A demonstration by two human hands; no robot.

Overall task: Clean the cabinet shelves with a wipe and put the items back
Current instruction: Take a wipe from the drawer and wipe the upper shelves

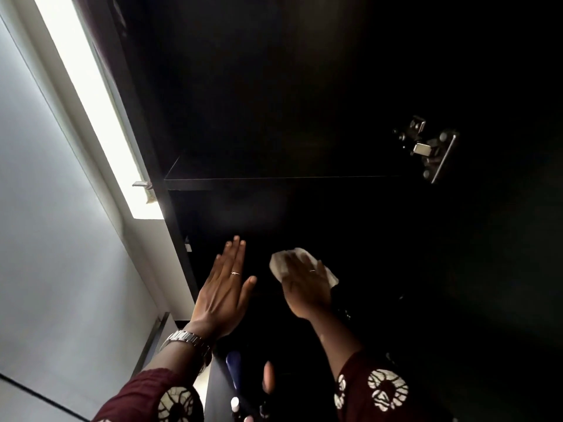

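Dark cabinet [304,86], interior viewed from below; very dim inside.

Shelf [274,182]: thin dark board running across the cabinet above both hands, front edge catching a faint line of light.

Right hand [306,287]: raised inside the cabinet under that shelf, palm pressed forward, grip flattened over a white wipe [281,263]. The wipe shows past the fingers on the left and at the lower right; it lies against a dark inner surface of the cabinet.

Left hand [224,295]: just beside the right, fingers straight and together, grip released, holding nothing; a ring on one finger and a metal watch [185,338] at the wrist.

Sleeves: maroon with white pattern.

Metal hinge [426,147]: upper right, on the cabinet side.

Bottles [234,365]: dimly seen at the bottom between the forearms; kind cannot be told.

Bright light strip [91,95]: left, along the pale wall.
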